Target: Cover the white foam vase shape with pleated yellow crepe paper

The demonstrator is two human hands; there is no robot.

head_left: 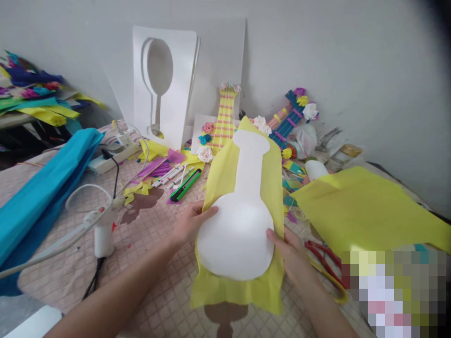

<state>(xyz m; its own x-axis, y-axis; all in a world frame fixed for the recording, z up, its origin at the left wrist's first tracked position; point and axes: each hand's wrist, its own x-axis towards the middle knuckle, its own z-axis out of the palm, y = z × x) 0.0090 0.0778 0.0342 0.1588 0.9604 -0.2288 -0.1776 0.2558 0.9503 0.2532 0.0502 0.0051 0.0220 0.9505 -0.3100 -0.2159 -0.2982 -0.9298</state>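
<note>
A white guitar-shaped cutout lies against a sheet of yellow crepe paper, its narrow neck pointing away from me. Both are held tilted above the table. My left hand grips the left edge, thumb on the white body and fingers behind the paper. On the right edge, my right hand pinches the same two layers, with its thumb on the white surface. The crepe paper sticks out past the cutout on all sides.
A green utility knife and glue sticks lie beyond. Decorated paper guitars and a white board with a cut opening lean at the wall. A glue gun, blue crepe paper, yellow crepe paper and scissors lie around.
</note>
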